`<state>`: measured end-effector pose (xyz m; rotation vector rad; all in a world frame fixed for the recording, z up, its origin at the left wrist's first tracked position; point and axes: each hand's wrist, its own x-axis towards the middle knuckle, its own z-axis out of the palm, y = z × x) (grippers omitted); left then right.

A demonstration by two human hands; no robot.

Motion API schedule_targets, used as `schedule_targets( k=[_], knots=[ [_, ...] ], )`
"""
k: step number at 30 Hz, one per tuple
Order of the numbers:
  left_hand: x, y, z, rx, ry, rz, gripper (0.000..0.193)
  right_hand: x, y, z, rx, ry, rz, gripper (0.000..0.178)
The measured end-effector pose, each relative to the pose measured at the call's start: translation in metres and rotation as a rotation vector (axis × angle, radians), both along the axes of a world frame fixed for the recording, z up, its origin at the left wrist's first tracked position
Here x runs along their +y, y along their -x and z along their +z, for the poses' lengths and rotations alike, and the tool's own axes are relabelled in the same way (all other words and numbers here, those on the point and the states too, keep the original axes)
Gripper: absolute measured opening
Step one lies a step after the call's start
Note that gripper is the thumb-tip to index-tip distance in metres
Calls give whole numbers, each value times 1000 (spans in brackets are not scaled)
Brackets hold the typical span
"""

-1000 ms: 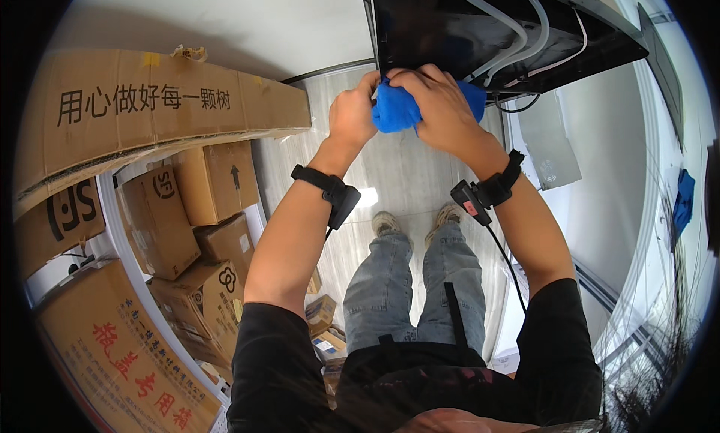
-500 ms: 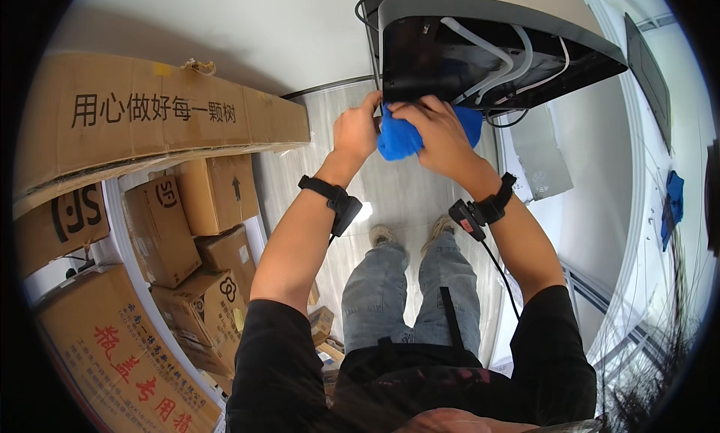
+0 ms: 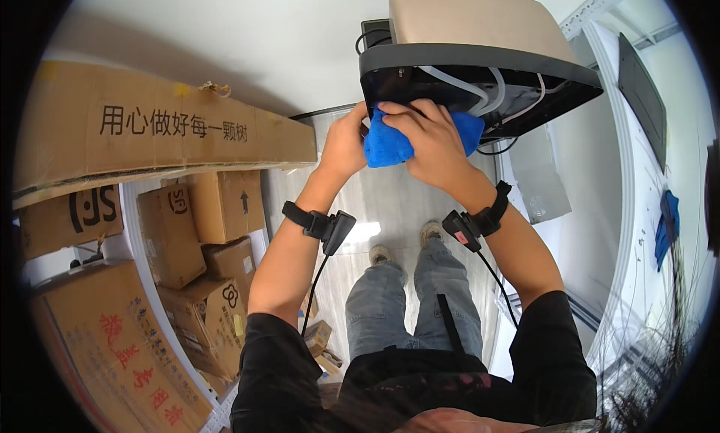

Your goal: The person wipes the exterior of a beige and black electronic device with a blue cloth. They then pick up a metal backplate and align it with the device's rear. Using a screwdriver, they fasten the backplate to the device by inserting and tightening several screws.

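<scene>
A blue cloth [image 3: 390, 146] is bunched under my right hand [image 3: 433, 139], whose fingers curl over it and press it against the lower near edge of a black-framed appliance [image 3: 480, 56]. My left hand [image 3: 347, 144] is closed at the appliance's lower left corner, beside the cloth. Its fingertips are partly hidden, so I cannot tell whether it grips the frame or the cloth's edge. Pale tubes [image 3: 459, 86] run across the appliance's dark underside, and a beige cover [image 3: 480, 17] tops it. Each wrist wears a black strap with a small device and a cable.
A long cardboard box [image 3: 172, 133] lies at the left, above shelves stacked with several cartons [image 3: 171, 234]. Grey wood-look floor [image 3: 300, 178] shows around my feet. At the right are a white frame [image 3: 622, 133] and another blue cloth [image 3: 667, 227] hanging up.
The view has shifted, so more of the beige cover shows and the appliance sits lower and further left. Both hands and the cloth stay at its lower left edge, with more cloth visible.
</scene>
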<state>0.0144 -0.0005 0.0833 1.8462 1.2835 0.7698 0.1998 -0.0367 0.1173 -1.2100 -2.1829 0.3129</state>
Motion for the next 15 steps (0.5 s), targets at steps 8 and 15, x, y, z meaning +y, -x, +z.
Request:
schedule_targets(
  k=[8,15],
  knots=[
    [-5,9,-10,0,41,69,31,5,9,11,-96,105,66,51],
    [-11,-1,-9,5,14,134,26,8,-1,12,-53,103,134,51]
  ],
)
